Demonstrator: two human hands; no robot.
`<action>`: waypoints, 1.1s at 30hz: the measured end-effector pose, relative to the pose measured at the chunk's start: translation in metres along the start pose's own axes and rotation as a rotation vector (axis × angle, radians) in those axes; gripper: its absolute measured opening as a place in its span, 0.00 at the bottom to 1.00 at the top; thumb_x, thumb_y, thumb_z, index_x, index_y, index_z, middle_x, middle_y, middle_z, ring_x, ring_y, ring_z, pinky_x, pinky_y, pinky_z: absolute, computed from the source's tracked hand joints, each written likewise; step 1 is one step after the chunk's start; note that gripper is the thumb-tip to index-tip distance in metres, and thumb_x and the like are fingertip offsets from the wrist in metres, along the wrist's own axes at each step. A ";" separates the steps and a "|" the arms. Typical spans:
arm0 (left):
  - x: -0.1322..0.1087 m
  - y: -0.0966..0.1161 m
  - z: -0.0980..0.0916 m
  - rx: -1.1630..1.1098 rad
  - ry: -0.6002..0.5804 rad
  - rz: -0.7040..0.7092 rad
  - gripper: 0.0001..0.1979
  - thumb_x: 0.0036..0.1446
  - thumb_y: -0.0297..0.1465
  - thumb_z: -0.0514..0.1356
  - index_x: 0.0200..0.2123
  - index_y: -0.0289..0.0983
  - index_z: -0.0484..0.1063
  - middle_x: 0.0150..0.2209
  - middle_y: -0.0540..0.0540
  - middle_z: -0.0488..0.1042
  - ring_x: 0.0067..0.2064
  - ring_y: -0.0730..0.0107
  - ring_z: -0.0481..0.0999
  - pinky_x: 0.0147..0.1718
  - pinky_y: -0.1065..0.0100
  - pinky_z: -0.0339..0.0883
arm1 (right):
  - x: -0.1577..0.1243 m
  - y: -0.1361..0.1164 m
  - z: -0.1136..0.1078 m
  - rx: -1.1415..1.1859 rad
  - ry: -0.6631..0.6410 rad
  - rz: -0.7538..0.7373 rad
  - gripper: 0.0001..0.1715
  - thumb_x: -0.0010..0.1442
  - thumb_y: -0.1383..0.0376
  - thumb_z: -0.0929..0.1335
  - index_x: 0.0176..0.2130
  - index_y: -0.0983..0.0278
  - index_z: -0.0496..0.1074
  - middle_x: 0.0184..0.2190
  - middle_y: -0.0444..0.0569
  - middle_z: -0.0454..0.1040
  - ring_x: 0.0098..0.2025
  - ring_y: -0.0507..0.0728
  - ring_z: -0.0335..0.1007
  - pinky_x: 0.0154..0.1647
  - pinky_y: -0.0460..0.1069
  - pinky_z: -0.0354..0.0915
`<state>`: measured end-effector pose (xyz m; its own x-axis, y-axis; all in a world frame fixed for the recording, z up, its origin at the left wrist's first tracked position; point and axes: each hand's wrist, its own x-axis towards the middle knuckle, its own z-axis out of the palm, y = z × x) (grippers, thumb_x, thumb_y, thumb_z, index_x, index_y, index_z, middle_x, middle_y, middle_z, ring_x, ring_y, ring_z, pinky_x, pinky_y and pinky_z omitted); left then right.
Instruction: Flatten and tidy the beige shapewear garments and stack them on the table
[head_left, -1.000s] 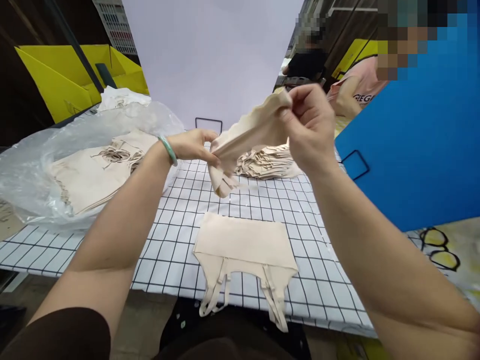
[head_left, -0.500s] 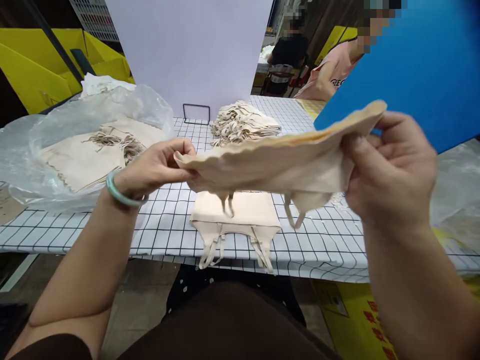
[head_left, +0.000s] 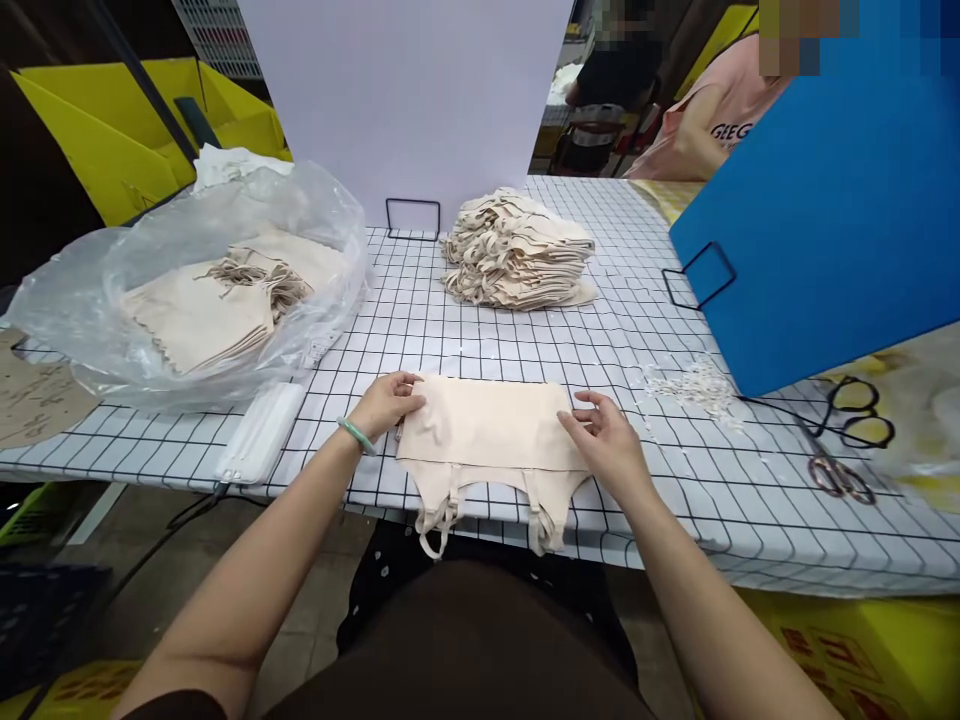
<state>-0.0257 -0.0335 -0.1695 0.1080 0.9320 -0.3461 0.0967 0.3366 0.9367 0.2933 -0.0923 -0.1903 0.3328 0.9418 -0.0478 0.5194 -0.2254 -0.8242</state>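
A beige camisole (head_left: 495,425) lies folded flat near the table's front edge, on top of what looks like another one. Its thin straps (head_left: 439,520) hang over the edge towards me. My left hand (head_left: 382,410), with a pale green bangle on the wrist, pinches the camisole's far left corner between thumb and fingers. At the right side my right hand (head_left: 606,440) is open, its thumb touching the fabric edge and its fingers apart above the table.
Behind lies a pile of beige camisoles (head_left: 517,250). A clear plastic bag (head_left: 330,220) on the left holds more. Scissors (head_left: 840,480), white scraps (head_left: 697,388) and a blue board (head_left: 825,230) are on the right. A white device (head_left: 261,432) sits at left. A co-worker (head_left: 712,105) sits beyond.
The camisole held up between both hands has come down onto the one on the table. My right hand has loosened from it, and the view has shifted slightly right.
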 end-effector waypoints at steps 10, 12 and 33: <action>0.018 0.010 0.003 0.122 0.111 0.138 0.18 0.41 0.29 0.66 0.40 0.35 0.72 0.26 0.52 0.74 0.28 0.71 0.73 0.30 0.70 0.65 | 0.003 -0.012 -0.002 -0.057 0.099 -0.043 0.22 0.55 0.55 0.67 0.49 0.60 0.71 0.36 0.48 0.75 0.25 0.53 0.64 0.32 0.51 0.64; 0.025 0.007 0.004 0.156 0.127 0.126 0.17 0.42 0.28 0.65 0.38 0.34 0.72 0.26 0.52 0.73 0.28 0.72 0.73 0.29 0.70 0.65 | 0.007 -0.013 0.001 -0.122 0.073 -0.055 0.20 0.54 0.58 0.67 0.47 0.61 0.71 0.34 0.48 0.74 0.25 0.53 0.65 0.34 0.53 0.65; 0.019 -0.028 0.040 1.252 -0.079 0.522 0.33 0.66 0.48 0.52 0.69 0.42 0.53 0.73 0.42 0.50 0.74 0.48 0.44 0.70 0.42 0.35 | 0.041 -0.002 0.028 -0.718 -0.348 -0.438 0.37 0.71 0.48 0.52 0.72 0.59 0.50 0.74 0.49 0.46 0.75 0.65 0.36 0.73 0.67 0.40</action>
<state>0.0135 -0.0308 -0.2042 0.4596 0.8881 -0.0108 0.8495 -0.4360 0.2971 0.2835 -0.0457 -0.2062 -0.2058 0.9756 -0.0770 0.9475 0.1790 -0.2652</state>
